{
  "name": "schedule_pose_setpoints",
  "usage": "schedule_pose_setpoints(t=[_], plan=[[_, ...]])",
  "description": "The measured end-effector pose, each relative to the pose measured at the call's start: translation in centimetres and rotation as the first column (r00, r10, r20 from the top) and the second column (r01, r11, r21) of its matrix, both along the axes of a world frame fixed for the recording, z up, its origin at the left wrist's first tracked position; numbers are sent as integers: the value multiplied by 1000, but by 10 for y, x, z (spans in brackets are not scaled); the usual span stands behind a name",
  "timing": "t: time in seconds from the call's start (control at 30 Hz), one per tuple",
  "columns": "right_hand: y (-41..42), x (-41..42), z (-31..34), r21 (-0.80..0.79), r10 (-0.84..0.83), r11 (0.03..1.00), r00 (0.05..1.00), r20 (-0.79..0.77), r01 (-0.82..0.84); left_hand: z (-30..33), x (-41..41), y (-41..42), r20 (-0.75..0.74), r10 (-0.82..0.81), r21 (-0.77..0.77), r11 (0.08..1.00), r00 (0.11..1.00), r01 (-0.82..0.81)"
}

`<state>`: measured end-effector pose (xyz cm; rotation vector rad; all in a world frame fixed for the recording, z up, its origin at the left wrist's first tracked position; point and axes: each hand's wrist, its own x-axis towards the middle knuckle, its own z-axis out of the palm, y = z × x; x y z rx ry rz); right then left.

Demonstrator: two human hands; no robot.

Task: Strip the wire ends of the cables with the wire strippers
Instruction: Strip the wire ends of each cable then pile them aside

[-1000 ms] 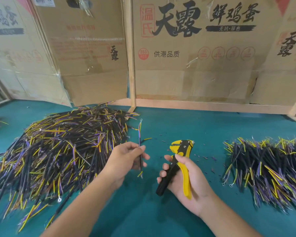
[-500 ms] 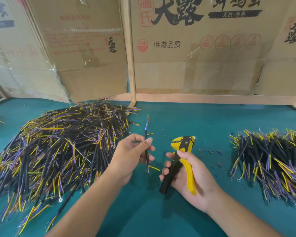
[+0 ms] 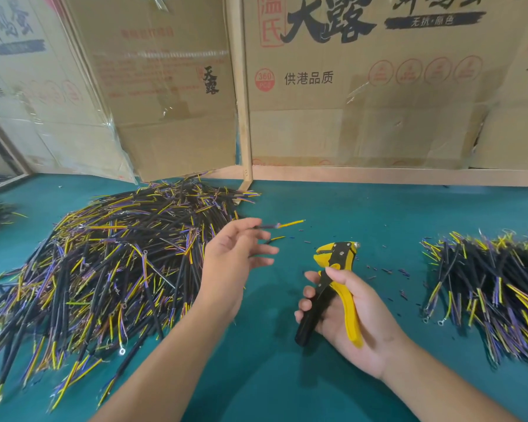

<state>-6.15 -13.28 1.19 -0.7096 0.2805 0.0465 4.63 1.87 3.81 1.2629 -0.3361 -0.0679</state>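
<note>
My left hand [image 3: 233, 260] pinches a short black cable [image 3: 282, 225] near its far end, so its yellow and purple wire tips point right toward the tool. The cable lies almost level and looks blurred. My right hand [image 3: 345, 312] grips the yellow and black wire strippers [image 3: 336, 269] by both handles, jaws pointing up and away. The stripper jaws are apart from the cable tip, a short way below and right of it.
A large heap of black cables with yellow and purple ends [image 3: 104, 269] covers the green table [image 3: 272, 376] at left. A smaller pile of cables [image 3: 494, 287] lies at right. Small insulation scraps [image 3: 387, 271] dot the table. Cardboard panels [image 3: 363, 86] wall off the back.
My left hand has turned the cable from upright to nearly level, its wire tips now pointing right. The strippers have stayed in my right hand with little movement.
</note>
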Motion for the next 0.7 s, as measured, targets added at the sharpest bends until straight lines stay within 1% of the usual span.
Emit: schedule_pose_setpoints(t=[0.07,0.13,0.23,0.3,0.37,0.43,0.5,0.57,0.7], plan=[[0,0,0,2,2,1000,1000,-3,-2,1,-2,0,85,20,76,997,996,-27],[0,0,0,-2,5,1000,1000,-3,-5,0,-3,0,124,34,151,987,992,-52],[0,0,1,-2,4,1000,1000,-6,-4,0,-4,0,92,1,183,983,996,-18],[0,0,1,-5,5,1000,1000,-6,-5,1,-5,-1,20,-42,131,991,999,39],[1,0,1,-6,2,1000,1000,-6,-2,1,-4,-2,-101,-61,45,997,993,66],[1,0,2,-1,0,1000,1000,-7,0,3,-1,0,-255,-68,-44,997,965,59],[1,-1,2,4,2,1000,1000,-11,-2,5,1,2,-355,-88,-130,991,931,44],[1,-1,2,5,4,1000,1000,-11,-4,5,1,2,-369,-96,-156,987,924,40],[1,-2,4,4,6,1000,1000,-12,-6,6,-2,0,-317,-92,-104,993,944,62]])
